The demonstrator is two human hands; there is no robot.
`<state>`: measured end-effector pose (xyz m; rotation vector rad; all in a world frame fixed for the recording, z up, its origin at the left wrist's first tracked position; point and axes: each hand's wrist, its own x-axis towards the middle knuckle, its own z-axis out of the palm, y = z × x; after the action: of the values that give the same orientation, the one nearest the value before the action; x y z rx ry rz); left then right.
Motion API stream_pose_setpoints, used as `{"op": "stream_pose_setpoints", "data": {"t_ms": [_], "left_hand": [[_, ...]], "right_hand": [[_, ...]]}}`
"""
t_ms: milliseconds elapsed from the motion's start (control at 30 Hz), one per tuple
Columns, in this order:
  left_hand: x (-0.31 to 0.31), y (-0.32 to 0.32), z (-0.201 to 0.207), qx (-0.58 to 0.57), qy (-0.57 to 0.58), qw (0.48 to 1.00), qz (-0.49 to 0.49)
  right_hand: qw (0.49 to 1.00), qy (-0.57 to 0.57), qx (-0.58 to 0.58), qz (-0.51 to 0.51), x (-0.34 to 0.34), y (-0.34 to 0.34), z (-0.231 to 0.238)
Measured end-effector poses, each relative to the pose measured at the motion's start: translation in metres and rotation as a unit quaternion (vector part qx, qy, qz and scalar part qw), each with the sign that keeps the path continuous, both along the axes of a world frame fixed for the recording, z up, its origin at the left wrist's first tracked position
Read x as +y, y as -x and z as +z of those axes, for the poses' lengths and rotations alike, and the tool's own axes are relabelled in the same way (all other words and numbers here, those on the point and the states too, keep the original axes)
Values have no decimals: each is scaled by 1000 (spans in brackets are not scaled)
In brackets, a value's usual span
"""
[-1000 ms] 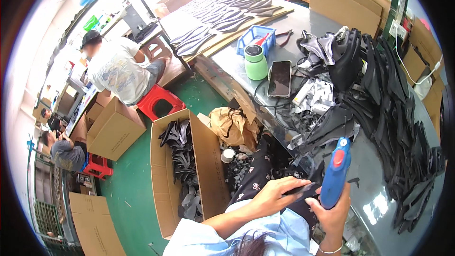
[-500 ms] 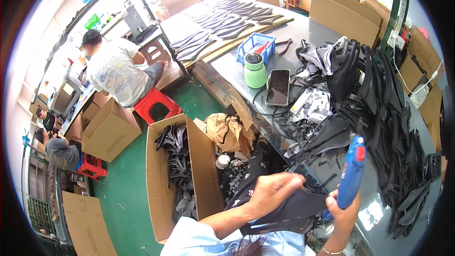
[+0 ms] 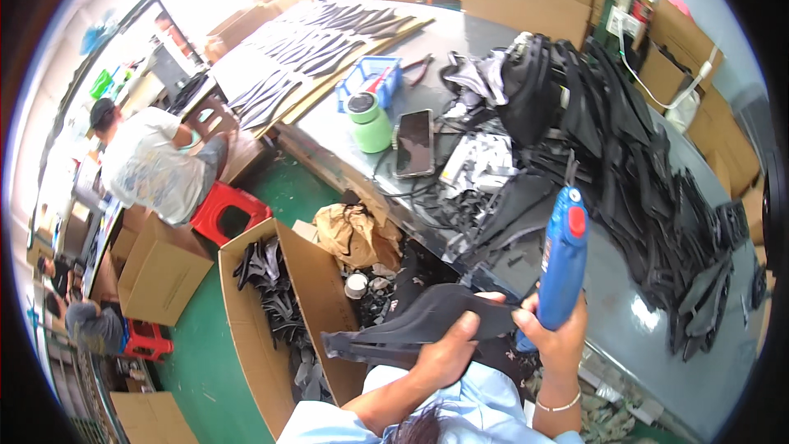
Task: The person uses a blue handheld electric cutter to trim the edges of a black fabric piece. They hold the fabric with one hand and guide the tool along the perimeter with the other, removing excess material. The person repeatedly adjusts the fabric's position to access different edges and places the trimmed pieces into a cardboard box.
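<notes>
My left hand (image 3: 448, 355) is closed on a curved black padded piece (image 3: 411, 316), wide in the middle with narrow strips at its left end, held above my lap. In my right hand (image 3: 560, 341) is a blue handheld power tool (image 3: 561, 259) with a red button. Its thin metal tip points up, away from the padded piece. My right thumb is close to the piece's right end; whether it touches cannot be made out. A large heap of similar black pieces (image 3: 616, 140) covers the metal table (image 3: 612, 267) on the right.
Beyond my hands are a phone (image 3: 414, 143), a green bottle (image 3: 370, 123), a blue basket (image 3: 362, 74) and pliers (image 3: 420, 70). A cardboard box (image 3: 308, 304) of black parts stands left of me, near a brown bag (image 3: 353, 234). A person (image 3: 160, 156) sits on a red stool (image 3: 230, 212).
My left hand has come down onto the padded piece and grips it; the piece is raised and turned into view. The blue tool now stands more upright. The whole view has shifted.
</notes>
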<state>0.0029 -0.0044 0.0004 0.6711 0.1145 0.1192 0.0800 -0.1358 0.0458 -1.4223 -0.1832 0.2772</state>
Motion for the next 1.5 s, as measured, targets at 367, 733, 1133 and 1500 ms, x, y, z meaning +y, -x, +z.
{"op": "stream_pose_setpoints", "data": {"t_ms": [367,733,1133,1500], "left_hand": [[41,-24,20,-227,-66,921,308],[40,-22,10,-213,-162,882,389],[75,0,32,-101,-139,968,183],[73,4,48,-51,-208,955,206]], "right_hand": [[930,238,-243,137,7,36,-17],[898,235,-322,187,12,44,-15],[869,289,-372,154,-7,33,-23],[851,304,-387,185,-12,33,-24]]}}
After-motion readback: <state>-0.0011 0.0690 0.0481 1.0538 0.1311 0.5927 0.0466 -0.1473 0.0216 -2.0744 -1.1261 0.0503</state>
